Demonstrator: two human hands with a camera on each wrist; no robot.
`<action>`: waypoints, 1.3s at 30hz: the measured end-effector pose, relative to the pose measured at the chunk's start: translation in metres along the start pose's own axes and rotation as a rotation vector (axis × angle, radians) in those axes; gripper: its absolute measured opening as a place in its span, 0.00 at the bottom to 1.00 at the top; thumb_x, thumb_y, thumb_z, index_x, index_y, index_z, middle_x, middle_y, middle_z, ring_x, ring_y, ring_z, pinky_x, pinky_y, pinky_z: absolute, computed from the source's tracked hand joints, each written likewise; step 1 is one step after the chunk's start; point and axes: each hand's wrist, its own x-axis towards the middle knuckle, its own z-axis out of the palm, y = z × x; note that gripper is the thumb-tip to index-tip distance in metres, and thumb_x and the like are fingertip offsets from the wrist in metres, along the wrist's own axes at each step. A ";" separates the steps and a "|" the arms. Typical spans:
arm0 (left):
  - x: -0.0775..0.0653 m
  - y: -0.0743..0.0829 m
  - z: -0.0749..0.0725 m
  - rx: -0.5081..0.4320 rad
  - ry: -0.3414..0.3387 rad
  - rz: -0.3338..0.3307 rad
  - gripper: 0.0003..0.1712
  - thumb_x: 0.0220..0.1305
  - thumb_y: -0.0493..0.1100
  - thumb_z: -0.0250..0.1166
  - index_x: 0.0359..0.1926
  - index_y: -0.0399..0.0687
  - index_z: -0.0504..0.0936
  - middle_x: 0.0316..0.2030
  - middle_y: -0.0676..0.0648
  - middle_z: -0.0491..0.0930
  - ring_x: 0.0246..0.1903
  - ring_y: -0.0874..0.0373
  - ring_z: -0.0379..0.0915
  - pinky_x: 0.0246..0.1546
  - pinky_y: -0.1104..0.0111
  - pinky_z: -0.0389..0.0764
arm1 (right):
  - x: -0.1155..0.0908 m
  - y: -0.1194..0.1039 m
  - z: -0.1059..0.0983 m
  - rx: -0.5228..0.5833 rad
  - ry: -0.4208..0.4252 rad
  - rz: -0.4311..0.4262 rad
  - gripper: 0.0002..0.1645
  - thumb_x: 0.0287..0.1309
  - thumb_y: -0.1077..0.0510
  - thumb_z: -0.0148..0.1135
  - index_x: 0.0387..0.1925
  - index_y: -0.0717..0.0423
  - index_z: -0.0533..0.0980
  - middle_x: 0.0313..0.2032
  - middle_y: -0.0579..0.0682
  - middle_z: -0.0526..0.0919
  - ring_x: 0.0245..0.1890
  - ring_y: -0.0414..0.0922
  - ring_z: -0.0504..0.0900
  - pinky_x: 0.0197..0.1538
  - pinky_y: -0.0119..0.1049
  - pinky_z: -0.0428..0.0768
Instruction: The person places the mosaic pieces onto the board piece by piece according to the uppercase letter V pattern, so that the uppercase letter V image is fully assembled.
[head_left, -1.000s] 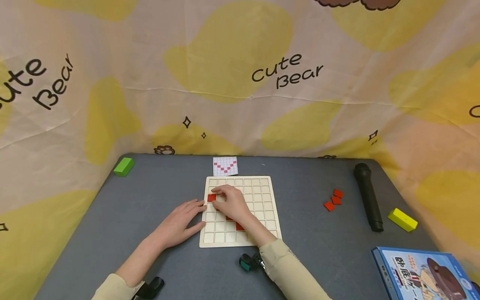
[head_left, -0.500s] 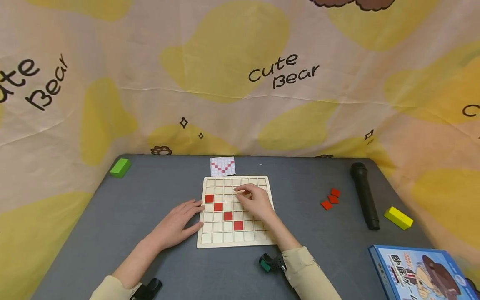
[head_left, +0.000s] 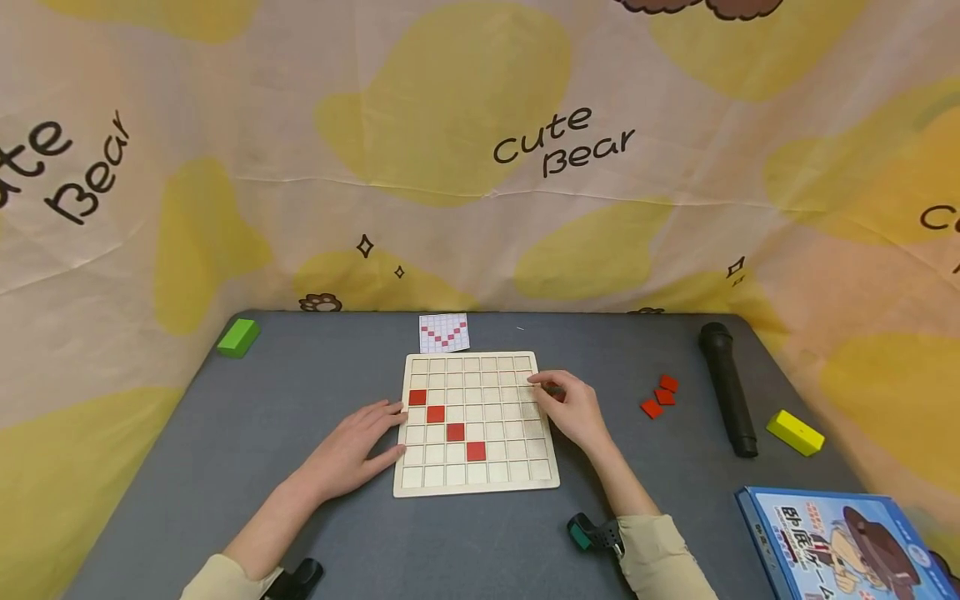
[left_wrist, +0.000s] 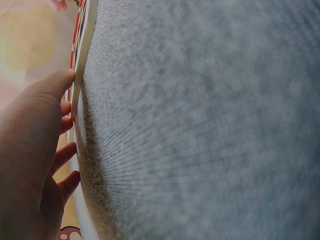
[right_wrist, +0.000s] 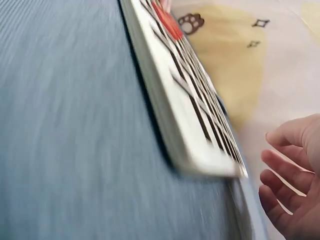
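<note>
A cream grid board (head_left: 517, 477) lies on the grey table, with several red square tiles (head_left: 456, 432) set in a descending diagonal of its cells. My left hand (head_left: 351, 450) rests beside its left edge, fingers spread and fingertips touching the rim, as the left wrist view also shows. Over the board's right edge hovers my right hand (head_left: 572, 407), its fingers loosely curved. In the right wrist view the right hand (right_wrist: 295, 175) has a gap between thumb and fingers and holds nothing. To its right lie 3 loose red tiles (head_left: 664, 397).
Behind the board is a small pattern card (head_left: 444, 333) with a pink V of squares. A green block (head_left: 238, 338) sits at the far left corner. On the right are a black microphone (head_left: 729, 390), a yellow block (head_left: 796, 433) and a blue game box (head_left: 832, 542).
My right hand has moved right, from the red tile at the board's left side to its right edge, uncovering the diagonal of tiles. The left hand has stayed at the rim.
</note>
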 end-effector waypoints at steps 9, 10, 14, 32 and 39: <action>-0.003 0.000 -0.001 -0.012 -0.002 -0.011 0.30 0.66 0.56 0.63 0.65 0.48 0.74 0.67 0.46 0.68 0.68 0.44 0.58 0.64 0.46 0.63 | -0.014 0.030 -0.041 -0.140 0.119 -0.029 0.11 0.58 0.63 0.64 0.42 0.54 0.84 0.44 0.54 0.84 0.42 0.52 0.80 0.43 0.47 0.78; -0.003 0.000 -0.001 -0.011 -0.002 -0.013 0.30 0.66 0.56 0.63 0.65 0.48 0.74 0.67 0.46 0.68 0.68 0.44 0.58 0.64 0.46 0.63 | -0.015 0.034 -0.046 -0.149 0.132 -0.024 0.11 0.58 0.63 0.64 0.42 0.55 0.84 0.44 0.55 0.84 0.42 0.53 0.79 0.44 0.47 0.77; -0.004 -0.001 -0.001 -0.012 -0.003 -0.017 0.30 0.66 0.56 0.63 0.65 0.48 0.74 0.67 0.45 0.68 0.68 0.44 0.58 0.64 0.45 0.63 | -0.021 0.047 -0.062 -0.168 0.175 0.020 0.12 0.58 0.65 0.62 0.44 0.58 0.84 0.46 0.59 0.83 0.45 0.55 0.78 0.45 0.50 0.74; -0.003 -0.002 -0.002 -0.008 -0.005 -0.007 0.30 0.67 0.57 0.62 0.65 0.49 0.74 0.67 0.46 0.68 0.68 0.44 0.58 0.64 0.45 0.63 | -0.034 0.067 -0.097 -0.261 0.161 0.149 0.16 0.56 0.67 0.62 0.48 0.62 0.81 0.44 0.64 0.81 0.40 0.59 0.76 0.48 0.55 0.71; -0.001 -0.001 -0.002 -0.008 -0.012 -0.006 0.30 0.67 0.57 0.61 0.65 0.49 0.73 0.67 0.46 0.67 0.69 0.45 0.58 0.64 0.46 0.63 | -0.034 0.065 -0.092 -0.244 0.146 0.117 0.17 0.55 0.67 0.67 0.48 0.61 0.81 0.48 0.63 0.81 0.43 0.58 0.81 0.49 0.54 0.78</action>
